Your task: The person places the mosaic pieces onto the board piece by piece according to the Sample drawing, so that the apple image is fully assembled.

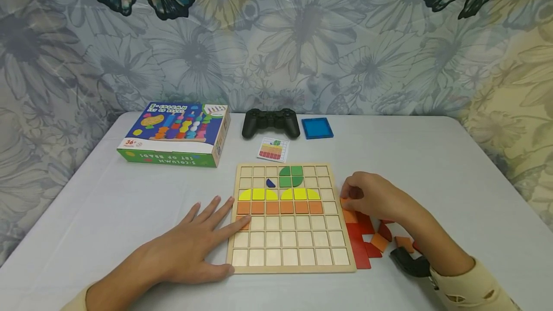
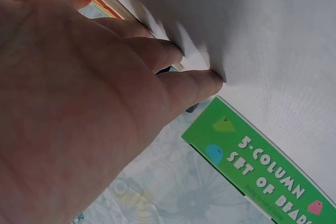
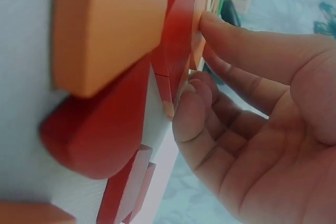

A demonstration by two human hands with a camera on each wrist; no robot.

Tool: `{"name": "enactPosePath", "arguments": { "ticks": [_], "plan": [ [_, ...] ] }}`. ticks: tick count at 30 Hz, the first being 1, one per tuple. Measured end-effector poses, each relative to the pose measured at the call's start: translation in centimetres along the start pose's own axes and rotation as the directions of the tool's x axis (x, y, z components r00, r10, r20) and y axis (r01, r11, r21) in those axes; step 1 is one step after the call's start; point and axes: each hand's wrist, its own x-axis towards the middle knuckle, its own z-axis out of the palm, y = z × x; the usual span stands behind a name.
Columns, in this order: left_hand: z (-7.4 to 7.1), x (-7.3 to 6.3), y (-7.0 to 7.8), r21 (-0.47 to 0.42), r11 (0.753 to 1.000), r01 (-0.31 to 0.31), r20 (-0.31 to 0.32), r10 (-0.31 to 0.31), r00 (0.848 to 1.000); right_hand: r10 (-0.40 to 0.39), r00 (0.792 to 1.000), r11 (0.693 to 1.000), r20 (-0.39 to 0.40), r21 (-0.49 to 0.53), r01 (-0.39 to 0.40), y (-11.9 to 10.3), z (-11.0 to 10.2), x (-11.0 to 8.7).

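Observation:
A wooden grid board [image 1: 298, 269] lies in the middle of the head view. It bears green pieces [image 1: 291, 176], one small blue piece [image 1: 270, 183], rounded yellow groups [image 1: 258, 194] and a row of orange squares [image 1: 272, 208]. My left hand [image 1: 186, 246] lies spread along the board's left edge, its index finger over an orange square [image 1: 245, 227] below that row. Beside the right edge, my right hand [image 1: 378, 198] pinches an orange square [image 3: 198, 51] between thumb and fingers, above other pieces. Part of that square is hidden by the fingers.
Red squares [image 1: 356, 248] and loose red and orange pieces [image 1: 380, 242] lie right of the board, near a black wrist strap [image 1: 408, 263]. Behind are a pattern card [image 1: 273, 149], a game controller [image 1: 270, 123], a blue tray [image 1: 317, 128] and a bead-set box [image 1: 173, 133].

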Motion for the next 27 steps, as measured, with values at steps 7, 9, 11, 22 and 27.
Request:
{"name": "enactPosePath", "arguments": {
  "ticks": [7,9,11,22,27],
  "plan": [
    [0.3,-0.06,0.17,0.047,0.999,0.011,-0.029,-0.01,1.0,0.015,1.0,1.0,0.002,0.001,-0.015,-0.01,0.14,0.07],
    [0.32,-0.09,0.19,0.054,0.998,0.014,-0.034,-0.013,0.999,0.022,1.0,1.0,0.01,0.005,-0.022,-0.05,0.16,0.07],
    [0.3,-0.09,0.21,0.056,0.998,0.018,-0.035,-0.016,0.999,0.023,0.999,1.0,0.024,0.009,-0.023,-0.05,0.15,0.02],
    [0.26,-0.05,0.36,0.056,0.998,0.039,-0.018,-0.038,0.999,0.006,0.998,1.0,0.059,0.014,-0.007,0.3,-0.12,0.02],
    [0.26,-0.04,0.3,0.063,0.997,0.033,-0.017,-0.032,0.999,0.01,0.997,0.999,0.071,0.038,-0.013,0.3,-0.24,-0.11]
  ]
}}
